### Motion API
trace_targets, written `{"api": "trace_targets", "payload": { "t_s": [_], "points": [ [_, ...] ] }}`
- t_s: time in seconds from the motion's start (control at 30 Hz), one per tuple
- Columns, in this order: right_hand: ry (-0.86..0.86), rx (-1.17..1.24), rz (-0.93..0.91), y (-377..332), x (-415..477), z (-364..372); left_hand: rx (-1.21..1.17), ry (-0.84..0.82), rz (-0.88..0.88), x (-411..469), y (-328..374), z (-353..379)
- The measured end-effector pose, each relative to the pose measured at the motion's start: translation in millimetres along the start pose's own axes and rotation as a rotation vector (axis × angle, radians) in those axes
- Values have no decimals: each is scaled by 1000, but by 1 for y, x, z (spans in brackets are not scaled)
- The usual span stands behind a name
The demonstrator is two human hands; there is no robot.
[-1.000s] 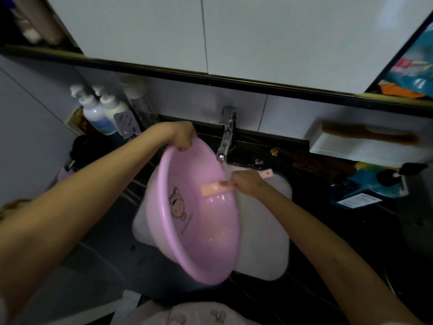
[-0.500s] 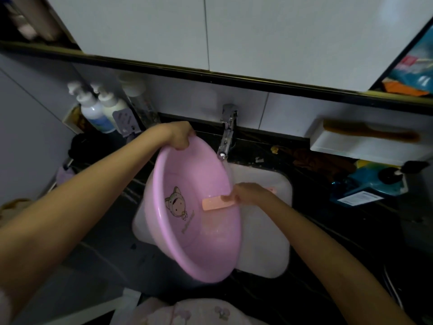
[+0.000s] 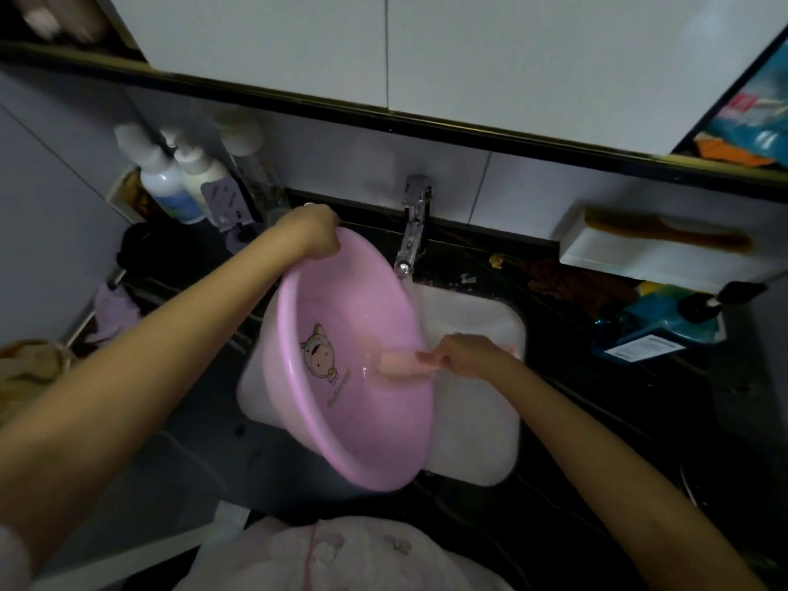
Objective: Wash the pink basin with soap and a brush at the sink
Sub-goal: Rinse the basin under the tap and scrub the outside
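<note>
In the head view the wash is in its scrubbing step, by my reading. The pink basin [image 3: 354, 377] is tipped up on edge over the left half of the white sink [image 3: 477, 420], its open side turned to the right. The left hand [image 3: 315, 230] is clenched round the far rim and holds it at that tilt. The right hand [image 3: 464, 356] grasps a pale pink brush [image 3: 401, 363], whose head lies against the inner wall just right of the cartoon print. A thin stream seems to fall from the tap [image 3: 411, 232] past the upper rim. No lather shows plainly, so I cannot tell whether soap is on yet. The outside of the basin and a last rinse look to be left. The sink is set into a dark marbled desk [image 3: 597, 398], with the tap at its back edge. Pump bottles [image 3: 170, 185] crowd the back left corner. Toward the right edge a brown comb [image 3: 665, 236] lies on a white tray [image 3: 631, 260], above a blue packet [image 3: 652, 322]. White cabinet doors [image 3: 511, 57] hang overhead, and the room is dim.
</note>
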State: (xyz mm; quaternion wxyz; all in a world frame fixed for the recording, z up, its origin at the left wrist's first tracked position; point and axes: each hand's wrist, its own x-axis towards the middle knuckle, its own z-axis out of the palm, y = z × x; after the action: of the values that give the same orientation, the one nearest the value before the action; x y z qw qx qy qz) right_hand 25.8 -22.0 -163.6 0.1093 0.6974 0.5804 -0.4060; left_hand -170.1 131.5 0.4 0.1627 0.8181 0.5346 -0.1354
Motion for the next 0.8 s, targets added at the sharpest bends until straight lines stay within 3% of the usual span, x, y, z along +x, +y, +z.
{"api": "trace_targets", "payload": {
  "t_s": [0.13, 0.23, 0.37, 0.53, 0.73, 0.8],
  "points": [
    [-179, 290, -16, 15, -3, 35, -37, 160, -109, -67, 16, 13],
    [-204, 383, -38, 13, -10, 44, -56, 242, -78, -114, 23, 33],
    [-176, 439, -21, 12, -9, 37, -203, 281, -20, -101, 10, 25],
    [18, 216, -32, 16, 1, 20, -261, 66, 65, -47, -2, -3],
    [-4, 62, -9, 8, 16, -13, -147, -134, 99, -7, 22, -10],
    [61, 23, -57, 2, 23, -29, -131, -169, 110, 1, 28, -9]
  ]
}}
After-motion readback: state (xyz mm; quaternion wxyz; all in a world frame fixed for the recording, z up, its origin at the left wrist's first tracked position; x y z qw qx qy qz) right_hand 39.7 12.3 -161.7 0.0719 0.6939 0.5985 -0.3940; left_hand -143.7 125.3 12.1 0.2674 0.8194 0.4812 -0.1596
